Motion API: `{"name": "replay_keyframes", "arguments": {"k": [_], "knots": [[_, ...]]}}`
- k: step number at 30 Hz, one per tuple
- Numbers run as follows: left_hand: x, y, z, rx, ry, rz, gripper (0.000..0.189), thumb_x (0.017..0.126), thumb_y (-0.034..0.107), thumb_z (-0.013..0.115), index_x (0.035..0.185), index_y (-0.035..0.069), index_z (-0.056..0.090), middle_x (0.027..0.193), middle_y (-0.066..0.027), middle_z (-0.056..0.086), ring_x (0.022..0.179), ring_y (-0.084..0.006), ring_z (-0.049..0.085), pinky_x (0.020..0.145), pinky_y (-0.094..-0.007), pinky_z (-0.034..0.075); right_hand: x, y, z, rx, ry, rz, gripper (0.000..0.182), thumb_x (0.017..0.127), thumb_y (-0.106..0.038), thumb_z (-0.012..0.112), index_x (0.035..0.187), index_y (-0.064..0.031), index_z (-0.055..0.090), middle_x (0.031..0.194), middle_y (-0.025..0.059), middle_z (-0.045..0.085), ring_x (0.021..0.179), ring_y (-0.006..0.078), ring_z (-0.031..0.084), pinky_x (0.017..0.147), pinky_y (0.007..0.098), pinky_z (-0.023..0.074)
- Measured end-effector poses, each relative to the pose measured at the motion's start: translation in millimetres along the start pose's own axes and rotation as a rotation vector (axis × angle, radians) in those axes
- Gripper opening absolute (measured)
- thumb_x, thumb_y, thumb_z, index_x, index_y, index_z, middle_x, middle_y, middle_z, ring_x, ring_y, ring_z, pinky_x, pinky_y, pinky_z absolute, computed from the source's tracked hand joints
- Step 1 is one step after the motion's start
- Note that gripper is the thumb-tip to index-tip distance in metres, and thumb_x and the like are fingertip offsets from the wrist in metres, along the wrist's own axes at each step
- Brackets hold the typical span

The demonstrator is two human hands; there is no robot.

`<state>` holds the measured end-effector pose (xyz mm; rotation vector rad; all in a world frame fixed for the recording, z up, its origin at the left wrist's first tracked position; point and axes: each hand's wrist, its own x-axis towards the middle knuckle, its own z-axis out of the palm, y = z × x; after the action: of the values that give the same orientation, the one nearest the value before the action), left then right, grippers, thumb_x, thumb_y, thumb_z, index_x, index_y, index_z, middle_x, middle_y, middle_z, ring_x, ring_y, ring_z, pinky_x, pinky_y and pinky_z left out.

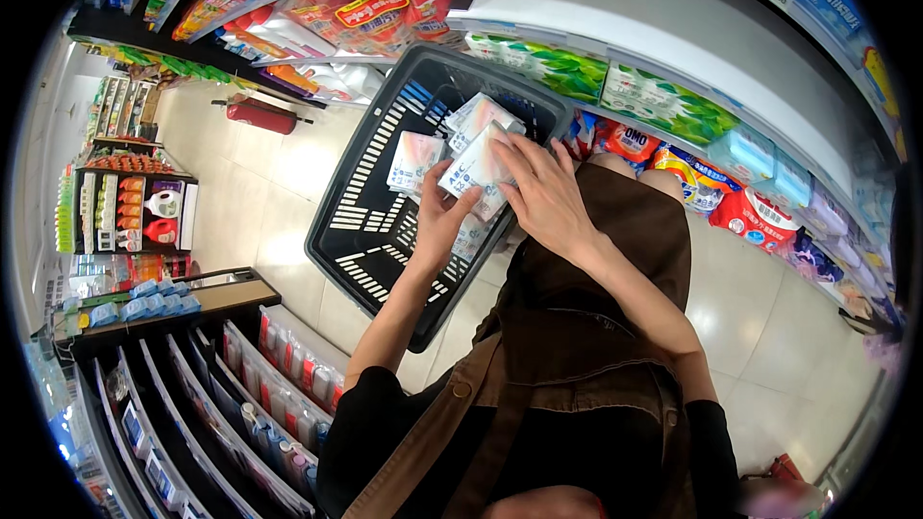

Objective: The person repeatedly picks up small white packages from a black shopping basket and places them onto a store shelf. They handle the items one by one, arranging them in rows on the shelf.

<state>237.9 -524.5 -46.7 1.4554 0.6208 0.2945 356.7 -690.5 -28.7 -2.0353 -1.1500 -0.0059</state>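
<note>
Below me is a black plastic shopping basket (339, 180) with slotted walls. Over it, my left hand (440, 220) grips the lower left end of a white and pink ABC packet (472, 162), its thumb across the front. My right hand (544, 194) holds the same packet's right side, with fingers spread over its face. Behind this packet, a similar packet (484, 119) lies among others, partly covered. Another small stack of packets (417, 158) rests to the left in the basket. Under my hands a further packet (472, 238) shows through, mostly hidden.
Green and white tissue packs (663, 101) fill a low shelf ahead, with detergent bags (753, 220) beneath it. Red bags (375, 3) hang over white bottles at upper left. A red fire extinguisher (261, 115) is on the tiled floor (288, 180). Shelving (238, 404) stands at lower left.
</note>
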Motion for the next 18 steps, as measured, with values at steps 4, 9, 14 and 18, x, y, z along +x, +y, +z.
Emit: {"name": "replay_keyframes", "arguments": {"k": [4,9,14,18], "knots": [[10.9,-6.4,4.2,0.054,-0.013,0.012,0.066,0.095,0.013,0.076,0.147,0.000,0.038,0.111,-0.0120,0.064,0.094,-0.0129,0.063,0.077,-0.0267,0.053,2.1,9.7,6.4,-0.063,-0.018,0.029,0.054,0.098,-0.019,0.064,0.149,-0.0109,0.048,0.148,0.0147,0.049,0.135,0.0317,0.050,0.119,0.0586,0.0250],[23.4,-17.8,-1.3,0.317,0.014,0.059,0.059,0.095,0.015,0.075,0.143,-0.001,0.046,0.126,-0.0172,0.058,0.109,-0.0197,0.061,0.082,-0.0293,0.053,2.2,11.7,12.7,-0.094,-0.021,0.004,0.053,0.094,-0.017,0.066,0.144,-0.0071,0.052,0.145,0.0158,0.051,0.136,0.0316,0.050,0.118,0.0620,0.0234],[20.5,-8.1,-0.7,0.654,0.006,0.282,0.053,0.094,0.016,0.075,0.140,0.001,0.052,0.138,-0.0213,0.049,0.123,-0.0326,0.055,0.095,-0.0374,0.053,-3.6,14.9,19.7,-0.165,-0.055,-0.009,0.046,0.094,-0.021,0.068,0.137,-0.0062,0.058,0.146,0.0150,0.050,0.140,0.0306,0.045,0.118,0.0624,0.0228],[23.8,-14.6,-5.4,0.726,0.021,0.401,0.052,0.093,0.013,0.074,0.138,-0.001,0.052,0.138,-0.0224,0.050,0.127,-0.0375,0.052,0.107,-0.0424,0.045,-4.6,17.1,26.5,-0.160,-0.011,-0.025,0.046,0.089,-0.019,0.066,0.131,-0.0029,0.058,0.144,0.0171,0.050,0.139,0.0322,0.047,0.118,0.0653,0.0216]]}}
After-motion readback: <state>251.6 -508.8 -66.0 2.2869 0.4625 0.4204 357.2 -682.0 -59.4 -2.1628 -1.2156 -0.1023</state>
